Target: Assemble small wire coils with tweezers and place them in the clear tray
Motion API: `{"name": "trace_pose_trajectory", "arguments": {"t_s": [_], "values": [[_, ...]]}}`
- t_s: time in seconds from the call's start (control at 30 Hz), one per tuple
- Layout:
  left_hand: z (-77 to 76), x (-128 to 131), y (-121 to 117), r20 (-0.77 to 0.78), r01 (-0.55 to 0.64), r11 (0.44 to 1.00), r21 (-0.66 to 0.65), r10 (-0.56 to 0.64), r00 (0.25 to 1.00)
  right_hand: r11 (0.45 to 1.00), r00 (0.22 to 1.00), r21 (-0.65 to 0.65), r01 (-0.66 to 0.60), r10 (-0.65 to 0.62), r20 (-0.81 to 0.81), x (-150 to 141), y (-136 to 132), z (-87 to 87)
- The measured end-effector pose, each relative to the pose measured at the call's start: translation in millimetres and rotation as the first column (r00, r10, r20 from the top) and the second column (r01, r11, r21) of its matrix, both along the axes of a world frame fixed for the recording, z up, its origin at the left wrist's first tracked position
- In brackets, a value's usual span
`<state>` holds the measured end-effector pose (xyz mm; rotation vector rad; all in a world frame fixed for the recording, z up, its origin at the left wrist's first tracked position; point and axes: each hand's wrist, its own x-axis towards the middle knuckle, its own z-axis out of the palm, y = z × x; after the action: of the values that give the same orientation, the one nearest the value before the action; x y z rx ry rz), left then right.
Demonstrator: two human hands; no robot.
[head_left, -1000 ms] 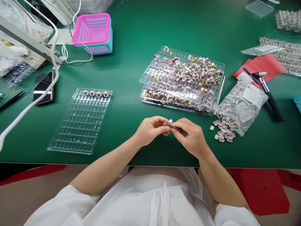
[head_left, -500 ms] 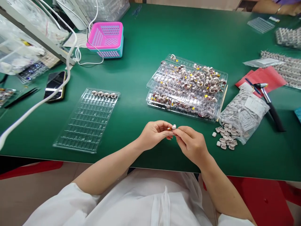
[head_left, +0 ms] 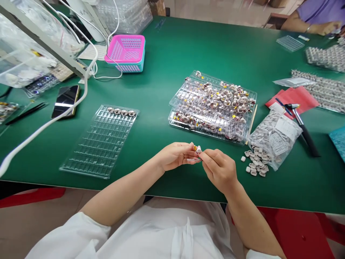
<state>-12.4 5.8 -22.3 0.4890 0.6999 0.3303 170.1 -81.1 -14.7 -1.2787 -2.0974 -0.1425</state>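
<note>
Near the front edge of the table my two hands meet. My left hand (head_left: 175, 156) is closed on a small white earbud-like part (head_left: 198, 148) with a yellow-brown tab, pinched between thumb and fingers. Against that part rests my right hand (head_left: 219, 167), its fingers closed on a thin metal tool (head_left: 193, 159) that points left under the part; its exact kind is unclear. Beyond the hands lie stacked clear trays (head_left: 180, 97) full of similar parts with yellow tabs. Small whitish shells (head_left: 256, 162) are strewn to the right, beside a plastic bag (head_left: 280, 133) of more shells.
A clear slotted tray (head_left: 94, 151) at left holds several parts in its top row. Around it are a phone (head_left: 66, 100), black tweezers (head_left: 27, 113), a white cable (head_left: 51, 124) and a pink basket (head_left: 126, 54). A hammer (head_left: 304, 129) and another person's hand (head_left: 326, 28) are at right.
The camera view has tilted up slightly, showing more of the other person. In my left fingers, the small part has turned, its yellow tab now more upright. Both hands stay together.
</note>
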Motion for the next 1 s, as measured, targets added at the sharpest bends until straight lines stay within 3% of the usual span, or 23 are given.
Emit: {"name": "trace_pose_trajectory", "arguments": {"t_s": [0.13, 0.6, 1.0], "values": [[-0.3, 0.0, 1.0, 0.002, 0.007, 0.998, -0.066, -0.007, 1.000, 1.000, 1.000, 0.013, -0.014, 0.014, -0.003, -0.6, 0.1, 0.8], [2.8, -7.0, 8.0, -0.014, 0.097, 0.993, 0.067, -0.097, 0.995, 0.999, 0.999, -0.003, -0.049, 0.049, 0.016, -3.2, 0.8, 3.1], [4.0, -3.5, 1.7, -0.103, 0.034, 0.995, 0.097, -0.024, 0.994, 0.994, 0.995, -0.087, -0.068, 0.074, 0.071, -3.6, 2.0, 1.0]]}}
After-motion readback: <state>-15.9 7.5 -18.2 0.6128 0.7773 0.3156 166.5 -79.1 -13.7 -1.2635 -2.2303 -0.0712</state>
